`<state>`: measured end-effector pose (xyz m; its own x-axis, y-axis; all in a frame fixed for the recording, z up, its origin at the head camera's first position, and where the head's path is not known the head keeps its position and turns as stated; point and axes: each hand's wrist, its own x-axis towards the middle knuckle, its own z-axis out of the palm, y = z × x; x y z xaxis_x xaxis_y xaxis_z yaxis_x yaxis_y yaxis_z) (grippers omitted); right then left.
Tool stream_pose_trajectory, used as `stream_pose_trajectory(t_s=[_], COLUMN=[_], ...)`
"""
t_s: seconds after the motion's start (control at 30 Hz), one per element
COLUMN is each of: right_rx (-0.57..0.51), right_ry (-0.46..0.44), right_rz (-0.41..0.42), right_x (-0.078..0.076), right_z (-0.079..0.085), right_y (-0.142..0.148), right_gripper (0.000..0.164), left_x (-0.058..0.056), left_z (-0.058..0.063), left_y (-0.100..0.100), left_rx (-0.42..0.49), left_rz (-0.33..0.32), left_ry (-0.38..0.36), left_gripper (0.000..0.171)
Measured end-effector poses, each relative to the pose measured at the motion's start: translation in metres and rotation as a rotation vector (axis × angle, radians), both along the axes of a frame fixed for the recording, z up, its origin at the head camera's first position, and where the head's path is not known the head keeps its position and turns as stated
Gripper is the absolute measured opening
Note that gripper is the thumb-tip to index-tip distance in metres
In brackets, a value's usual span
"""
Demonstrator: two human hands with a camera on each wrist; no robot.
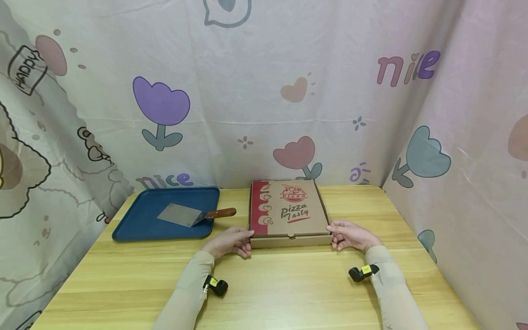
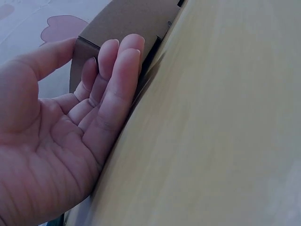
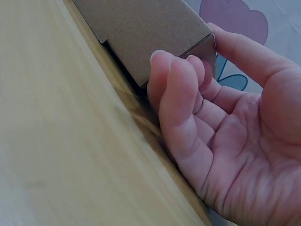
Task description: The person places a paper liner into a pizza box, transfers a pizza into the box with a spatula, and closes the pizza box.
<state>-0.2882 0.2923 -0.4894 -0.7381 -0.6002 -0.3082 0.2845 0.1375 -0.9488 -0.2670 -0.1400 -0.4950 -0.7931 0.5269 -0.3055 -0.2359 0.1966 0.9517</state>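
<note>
A closed cardboard pizza box (image 1: 305, 197) with a red strip and printed lettering is at the middle of the table, its front flap toward me. My left hand (image 1: 229, 242) holds its front left corner, thumb at the top edge and fingers curled at the side. At the front right corner my right hand (image 1: 351, 235) grips it the same way. Both wrist views show the box's brown front wall (image 2: 127, 23) close over the tabletop, with the fingertips (image 3: 181, 77) of the right hand right at the lower corner.
Left of the box lies a blue tray (image 1: 140, 215). A pizza server (image 1: 179, 214) with a flat metal blade rests on it, its wooden handle (image 1: 221, 213) reaching past the tray's right edge. A printed curtain (image 1: 247, 68) hangs behind the wooden table (image 1: 284, 288) and along its sides.
</note>
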Motion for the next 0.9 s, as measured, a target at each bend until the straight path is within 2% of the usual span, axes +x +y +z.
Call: stream_pose_trajectory(t_s=[0.37,0.9], right_rx=[0.004,0.004], right_ry=[0.007,0.005], right_rz=[-0.003,0.0], right_x=[-0.0002,-0.003], right_z=[-0.0017,-0.001], right_y=[-0.001,-0.0001], right_gripper=[0.014,0.016], left_x=[0.0022,0.0002], left_z=[0.0032,0.0021], left_y=[0.001,0.0012], left_rx=[-0.004,-0.005], left_rz=[0.01,0.013], left_ry=[-0.001,0.005], left_gripper=[0.032,0.033])
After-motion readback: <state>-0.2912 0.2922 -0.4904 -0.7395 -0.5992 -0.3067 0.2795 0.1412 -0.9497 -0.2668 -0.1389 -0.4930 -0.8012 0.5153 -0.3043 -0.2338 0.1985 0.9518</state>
